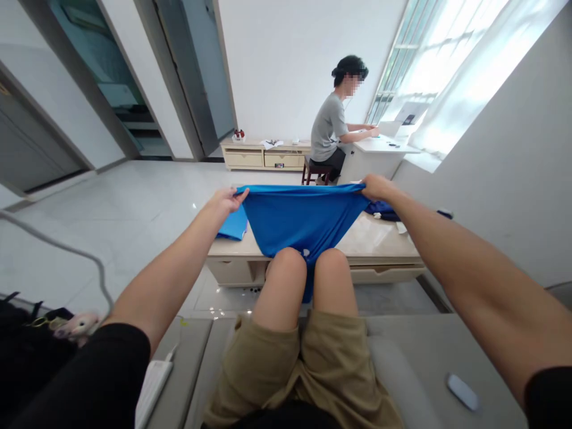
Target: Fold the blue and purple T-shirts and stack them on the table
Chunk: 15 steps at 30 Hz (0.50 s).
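A blue piece of cloth, which looks like a garment, is stretched between my hands above the low table. My left hand pinches its upper left corner, and my right hand grips the upper right one. The top edge runs nearly straight from hand to hand. Its lower part hangs down to my knees, with the tip dropping between them. A small white mark shows near the bottom. Under my left hand, a folded blue item lies on the table. Dark blue cloth rests near my right hand.
The low table with drawers stands before my knees. I sit on a grey sofa; a white mouse-like object and a white power strip lie on it. Farther off, a person sits at a white desk.
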Each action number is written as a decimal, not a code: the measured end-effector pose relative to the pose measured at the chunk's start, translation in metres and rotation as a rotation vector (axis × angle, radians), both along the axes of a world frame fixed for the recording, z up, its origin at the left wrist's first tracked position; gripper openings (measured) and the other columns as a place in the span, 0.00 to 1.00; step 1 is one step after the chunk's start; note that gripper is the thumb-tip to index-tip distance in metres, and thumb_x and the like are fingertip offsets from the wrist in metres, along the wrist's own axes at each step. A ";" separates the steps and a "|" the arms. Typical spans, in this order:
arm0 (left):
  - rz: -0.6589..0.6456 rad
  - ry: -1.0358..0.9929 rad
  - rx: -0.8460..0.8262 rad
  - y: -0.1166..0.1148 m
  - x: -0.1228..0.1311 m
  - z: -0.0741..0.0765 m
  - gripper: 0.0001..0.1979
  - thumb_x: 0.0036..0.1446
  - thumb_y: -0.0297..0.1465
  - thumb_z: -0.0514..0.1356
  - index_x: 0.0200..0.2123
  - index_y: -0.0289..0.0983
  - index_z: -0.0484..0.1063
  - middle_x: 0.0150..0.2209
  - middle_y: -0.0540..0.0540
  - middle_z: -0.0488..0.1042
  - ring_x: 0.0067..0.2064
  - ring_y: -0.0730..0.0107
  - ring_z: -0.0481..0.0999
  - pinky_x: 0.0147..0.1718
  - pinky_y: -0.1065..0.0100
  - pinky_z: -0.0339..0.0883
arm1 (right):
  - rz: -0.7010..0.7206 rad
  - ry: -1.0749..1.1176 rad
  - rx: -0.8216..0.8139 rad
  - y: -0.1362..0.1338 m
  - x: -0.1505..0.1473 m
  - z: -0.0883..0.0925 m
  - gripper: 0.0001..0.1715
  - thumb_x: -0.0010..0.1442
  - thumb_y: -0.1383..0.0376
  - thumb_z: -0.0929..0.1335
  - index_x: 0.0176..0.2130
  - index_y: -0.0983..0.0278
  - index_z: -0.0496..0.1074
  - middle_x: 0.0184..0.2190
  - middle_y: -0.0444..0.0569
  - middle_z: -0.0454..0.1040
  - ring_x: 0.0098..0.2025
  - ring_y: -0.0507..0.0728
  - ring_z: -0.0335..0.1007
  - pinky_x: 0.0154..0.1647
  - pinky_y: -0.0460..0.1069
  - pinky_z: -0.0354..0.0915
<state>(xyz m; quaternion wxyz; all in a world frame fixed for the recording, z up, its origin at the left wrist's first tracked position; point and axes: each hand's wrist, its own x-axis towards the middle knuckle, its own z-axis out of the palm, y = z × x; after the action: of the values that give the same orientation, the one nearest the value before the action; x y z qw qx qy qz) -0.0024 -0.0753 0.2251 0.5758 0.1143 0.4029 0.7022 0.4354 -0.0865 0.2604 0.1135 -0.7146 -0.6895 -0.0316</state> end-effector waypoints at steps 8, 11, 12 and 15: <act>0.095 0.313 0.553 0.088 -0.013 0.075 0.20 0.85 0.34 0.43 0.60 0.36 0.73 0.58 0.47 0.82 0.68 0.82 0.72 0.68 0.61 0.71 | -0.056 0.271 0.737 0.045 -0.025 0.102 0.27 0.78 0.71 0.57 0.66 0.79 0.72 0.63 0.71 0.75 0.66 0.67 0.69 0.66 0.61 0.60; 0.060 0.214 0.550 0.073 -0.009 0.006 0.13 0.82 0.37 0.54 0.57 0.40 0.76 0.59 0.47 0.83 0.67 0.74 0.77 0.68 0.61 0.72 | -0.015 0.235 0.705 0.030 -0.021 0.049 0.28 0.75 0.70 0.59 0.67 0.70 0.73 0.62 0.64 0.78 0.65 0.67 0.71 0.67 0.63 0.64; 0.046 0.169 0.495 0.061 -0.005 -0.026 0.11 0.79 0.38 0.59 0.55 0.42 0.77 0.59 0.47 0.83 0.65 0.70 0.79 0.67 0.61 0.74 | -0.017 0.235 0.674 0.019 -0.020 0.018 0.29 0.73 0.71 0.60 0.67 0.69 0.73 0.61 0.62 0.79 0.64 0.67 0.73 0.66 0.63 0.66; 0.029 0.107 0.146 0.006 0.010 -0.128 0.07 0.77 0.31 0.60 0.52 0.43 0.78 0.52 0.47 0.86 0.54 0.69 0.85 0.58 0.64 0.80 | -0.091 0.241 0.352 -0.022 -0.018 -0.095 0.31 0.67 0.71 0.64 0.66 0.62 0.77 0.55 0.60 0.83 0.58 0.71 0.79 0.61 0.65 0.72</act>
<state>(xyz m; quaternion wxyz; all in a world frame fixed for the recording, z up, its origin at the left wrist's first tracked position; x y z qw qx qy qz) 0.0078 -0.0691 0.0967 0.5332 0.1876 0.3825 0.7309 0.4172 -0.1085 0.1649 0.3165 -0.7127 -0.6220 -0.0710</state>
